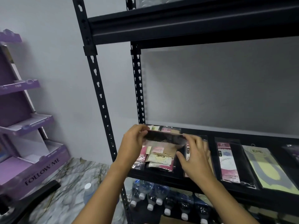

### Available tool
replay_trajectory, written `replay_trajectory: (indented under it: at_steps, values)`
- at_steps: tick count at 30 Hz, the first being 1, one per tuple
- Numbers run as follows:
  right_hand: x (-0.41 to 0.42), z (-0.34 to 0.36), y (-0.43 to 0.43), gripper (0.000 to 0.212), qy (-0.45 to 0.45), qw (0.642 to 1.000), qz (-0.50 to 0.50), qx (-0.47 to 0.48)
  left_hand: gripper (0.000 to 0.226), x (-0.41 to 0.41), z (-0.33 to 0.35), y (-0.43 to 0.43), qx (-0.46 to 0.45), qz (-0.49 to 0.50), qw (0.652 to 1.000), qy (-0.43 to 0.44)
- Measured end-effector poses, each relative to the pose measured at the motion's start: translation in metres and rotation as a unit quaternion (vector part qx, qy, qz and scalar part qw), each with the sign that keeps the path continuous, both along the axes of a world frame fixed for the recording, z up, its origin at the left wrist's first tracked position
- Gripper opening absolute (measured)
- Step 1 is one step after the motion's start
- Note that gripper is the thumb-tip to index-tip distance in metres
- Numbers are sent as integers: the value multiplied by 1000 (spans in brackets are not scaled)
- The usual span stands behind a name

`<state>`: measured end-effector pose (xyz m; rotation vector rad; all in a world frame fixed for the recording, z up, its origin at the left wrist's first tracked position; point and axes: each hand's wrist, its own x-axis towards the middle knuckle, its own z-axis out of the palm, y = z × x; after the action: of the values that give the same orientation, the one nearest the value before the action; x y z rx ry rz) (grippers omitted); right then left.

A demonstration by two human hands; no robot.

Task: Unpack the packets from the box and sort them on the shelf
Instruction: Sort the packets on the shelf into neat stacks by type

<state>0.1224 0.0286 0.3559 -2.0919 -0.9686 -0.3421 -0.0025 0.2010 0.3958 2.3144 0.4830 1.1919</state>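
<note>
A dark, blurred packet is held level above the left end of the black shelf. My left hand grips its left end with curled fingers. My right hand holds its right end, thumb below and fingers spread. Under the packet lies a loose pile of packets in pink, beige and cream. Further right on the same shelf lie a pink and white ENE packet and a yellow and grey ENE packet, side by side. No box shows clearly.
A purple cardboard display stand marked FOLLOW ME stands at the left. Shrink-wrapped water bottles fill the level below the shelf. A single bottle stands on the marble floor. The black uprights frame the shelf's left side.
</note>
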Motion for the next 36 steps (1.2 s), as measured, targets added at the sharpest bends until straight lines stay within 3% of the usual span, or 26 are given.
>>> replay_trajectory:
  at_steps: [4, 8, 12, 16, 19, 23, 27, 36]
  values:
    - [7, 9, -12, 63, -38, 998, 8, -48, 17, 0, 26, -16, -56, -62, 996, -18]
    - [9, 14, -25, 23, 66, 997, 42, -5, 16, 10, 30, -24, -82, -67, 993, -45]
    - [13, 6, -36, 19, 148, 987, 38, 52, 58, 20, 9, -41, -184, -47, 976, -104]
    - [17, 1, -44, 25, 228, 967, 30, 110, 77, 23, -32, -68, -299, -66, 948, -82]
    - [18, -4, -48, 23, 292, 946, 39, 135, 69, 27, -53, -88, -353, -119, 928, -20]
    - [16, -8, -52, 18, 348, 922, 47, 164, 53, 33, -62, -113, -410, -186, 893, -15]
    - [15, -8, -63, 29, 387, 904, 56, 173, 49, 36, -59, -126, -422, -191, 886, -33]
    - [19, -16, -89, 37, 360, 915, 40, 179, 47, 40, -61, -141, -413, -198, 889, -27]
